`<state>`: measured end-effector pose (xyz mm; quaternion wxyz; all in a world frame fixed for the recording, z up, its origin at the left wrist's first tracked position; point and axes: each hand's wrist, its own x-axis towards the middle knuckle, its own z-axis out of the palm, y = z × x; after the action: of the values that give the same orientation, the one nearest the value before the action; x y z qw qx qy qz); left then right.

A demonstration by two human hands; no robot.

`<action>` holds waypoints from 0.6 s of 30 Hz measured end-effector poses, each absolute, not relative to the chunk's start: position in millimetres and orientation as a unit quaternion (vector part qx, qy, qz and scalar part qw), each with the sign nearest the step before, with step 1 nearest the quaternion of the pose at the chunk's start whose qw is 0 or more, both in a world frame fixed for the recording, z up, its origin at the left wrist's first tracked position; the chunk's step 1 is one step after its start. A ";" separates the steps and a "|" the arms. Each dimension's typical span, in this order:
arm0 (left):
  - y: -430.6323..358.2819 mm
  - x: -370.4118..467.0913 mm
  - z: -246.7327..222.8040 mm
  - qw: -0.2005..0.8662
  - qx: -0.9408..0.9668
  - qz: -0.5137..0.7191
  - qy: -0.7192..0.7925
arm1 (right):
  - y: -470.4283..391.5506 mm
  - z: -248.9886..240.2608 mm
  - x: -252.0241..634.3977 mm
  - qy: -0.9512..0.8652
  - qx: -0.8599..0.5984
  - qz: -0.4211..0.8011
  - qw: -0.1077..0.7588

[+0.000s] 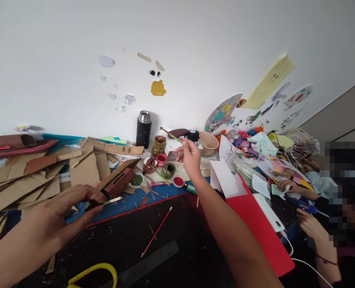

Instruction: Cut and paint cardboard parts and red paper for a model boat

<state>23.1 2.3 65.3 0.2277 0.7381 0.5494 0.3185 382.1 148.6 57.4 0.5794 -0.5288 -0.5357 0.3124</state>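
My left hand point(66, 208) pinches the near end of a painted cardboard model point(119, 184), brown on its side with a slot and a greenish slanting top. A short pale stick point(113, 200) juts out by the fingertips. Over the paint pots, my right hand point(191, 158) is closed around a slim green paintbrush point(171, 136), its bristle end pointing up and left. Below it stand a jar of dark green paint point(168, 171), a pot of red paint point(162, 159) and a brown-stained pot point(150, 165). A lid of red paint point(179, 182) lies nearer me.
Cardboard scraps point(24, 176) pile up at left. A black flask point(144, 130) stands by the wall. In front lie a red pencil point(156, 232), a ruler point(149, 264) and yellow-handled scissors point(114, 274). A red folder point(255, 228) is at right, near another person's hands point(308, 224).
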 end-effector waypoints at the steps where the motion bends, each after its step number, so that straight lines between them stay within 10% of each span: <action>1: 1.9 23.8 66.7 0.241 0.729 0.309 0.561 | 142.0 61.9 385.1 -0.524 -0.517 0.323 0.595; 18: -0.3 36.2 80.5 0.331 0.691 0.270 0.583 | 63.7 102.1 399.6 -0.488 -0.448 0.327 0.674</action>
<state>36.2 -0.3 80.5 0.3311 0.6912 0.5828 0.2701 399.6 63.7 102.1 0.6744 -0.4477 -0.4876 0.3272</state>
